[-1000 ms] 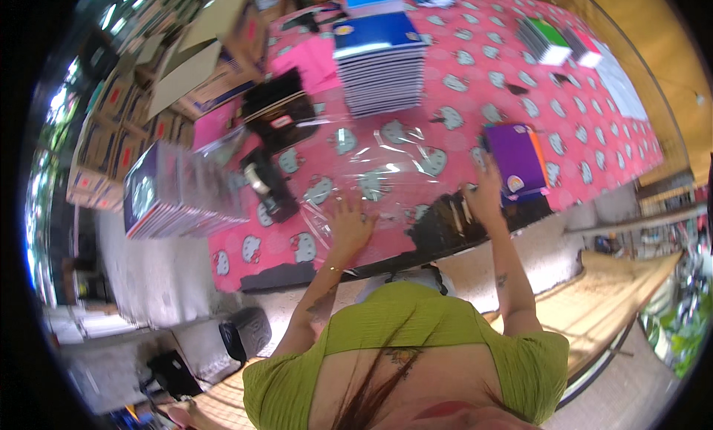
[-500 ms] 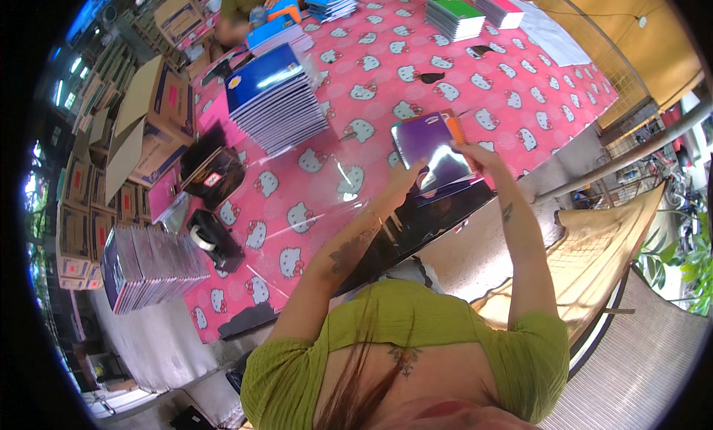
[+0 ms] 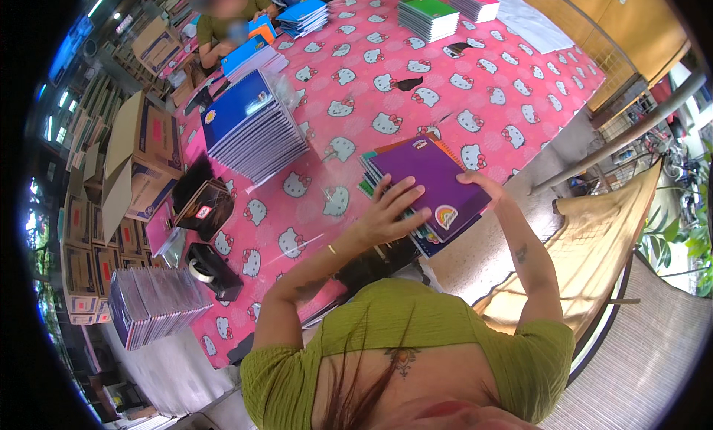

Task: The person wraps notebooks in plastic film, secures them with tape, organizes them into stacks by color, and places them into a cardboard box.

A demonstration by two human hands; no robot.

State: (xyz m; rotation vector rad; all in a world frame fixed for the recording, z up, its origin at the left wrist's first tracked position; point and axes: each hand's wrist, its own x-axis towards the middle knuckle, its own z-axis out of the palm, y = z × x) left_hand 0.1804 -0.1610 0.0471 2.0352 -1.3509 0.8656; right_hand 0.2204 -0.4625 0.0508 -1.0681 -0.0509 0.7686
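A small stack of notebooks with a purple cover on top (image 3: 434, 183) lies at the near edge of the pink patterned table (image 3: 386, 81). My left hand (image 3: 390, 211) rests flat on the stack's left side, fingers spread over the purple cover. My right hand (image 3: 481, 185) grips the stack's right edge. A clear plastic sheet (image 3: 327, 207) lies on the cloth just left of the stack.
A tall fanned stack of blue notebooks (image 3: 252, 125) stands to the left. A black tape dispenser (image 3: 212, 266) and wrapped bundles (image 3: 156, 307) sit at the near left. Green (image 3: 427, 14) and pink (image 3: 475, 1) stacks lie far off. Another person (image 3: 230, 21) works at the far side. Cardboard boxes (image 3: 141, 155) line the left.
The view has swung left and both hands have closed onto the purple-topped notebook stack, which now sits squared at the table's near edge; earlier they were smoothing the clear plastic sheet.
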